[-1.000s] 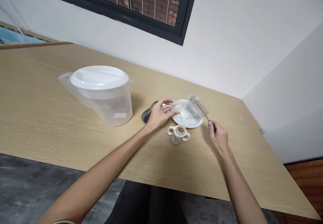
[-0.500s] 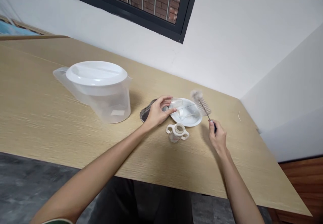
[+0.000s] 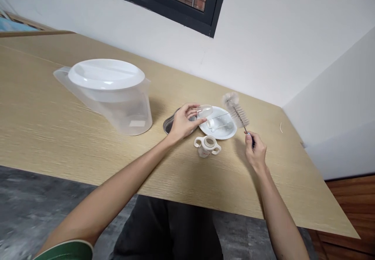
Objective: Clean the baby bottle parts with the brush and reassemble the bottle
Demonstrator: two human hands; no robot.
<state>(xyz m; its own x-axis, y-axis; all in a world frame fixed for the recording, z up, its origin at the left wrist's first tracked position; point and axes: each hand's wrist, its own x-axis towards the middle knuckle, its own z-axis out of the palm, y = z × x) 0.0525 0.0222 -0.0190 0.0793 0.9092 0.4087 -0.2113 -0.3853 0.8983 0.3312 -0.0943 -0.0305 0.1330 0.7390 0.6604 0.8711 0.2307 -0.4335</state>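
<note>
My left hand (image 3: 186,120) is closed around a clear dome-shaped bottle cap (image 3: 205,111), over the left rim of a white bowl (image 3: 215,136). From near the thumb a thin wire (image 3: 220,115) stretches to the right above the bowl; I cannot tell whether the hand grips it. My right hand (image 3: 256,150) grips the dark handle of a bottle brush (image 3: 238,111), its pale bristles pointing up and to the left. Small whitish and clear parts (image 3: 220,126) lie in the bowl. Just in front stands an open baby bottle (image 3: 207,146) with two side handles.
To the left stands a large translucent pitcher (image 3: 129,107) with a white lid. A metal tray (image 3: 168,126) is partly hidden behind my left hand. A small bent white strip (image 3: 281,127) lies on the wooden table (image 3: 181,186) at the right. Wall and window lie behind.
The whole scene has shifted slightly upward as the camera tilts down. The brush has moved slightly right relative to the bowl. Both hands keep their holds.
</note>
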